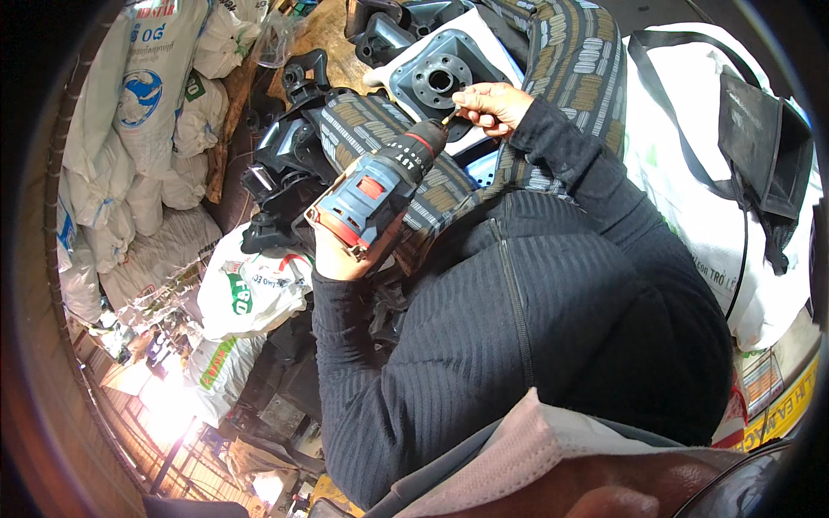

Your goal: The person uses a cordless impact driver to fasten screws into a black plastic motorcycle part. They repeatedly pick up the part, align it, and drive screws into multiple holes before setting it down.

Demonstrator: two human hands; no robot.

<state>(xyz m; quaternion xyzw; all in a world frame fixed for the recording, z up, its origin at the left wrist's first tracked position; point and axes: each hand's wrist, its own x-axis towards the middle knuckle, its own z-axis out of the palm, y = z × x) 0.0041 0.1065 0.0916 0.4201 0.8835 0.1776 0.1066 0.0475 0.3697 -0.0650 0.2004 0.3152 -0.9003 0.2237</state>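
My left hand [341, 259] is wrapped round the handle of a blue and black cordless drill [370, 197] with red trim. Its chuck points up and to the right, with a thin brass-coloured bit at the end. My right hand [494, 108] is closed in a pinch at the bit's tip. Whatever small thing sits between its fingertips is too small to name. Just beyond, a dark squarish part [419, 93] with a round, holed flange and a central opening lies between my patterned trouser legs [574, 73], over something white.
Several black moulded parts [289, 160] are heaped left of the drill, with more at the top. Stuffed white sacks [142, 104] line the left. A white bag [255, 285] lies by my left forearm. On the right, a black strapped pouch [764, 142] rests on white sacking.
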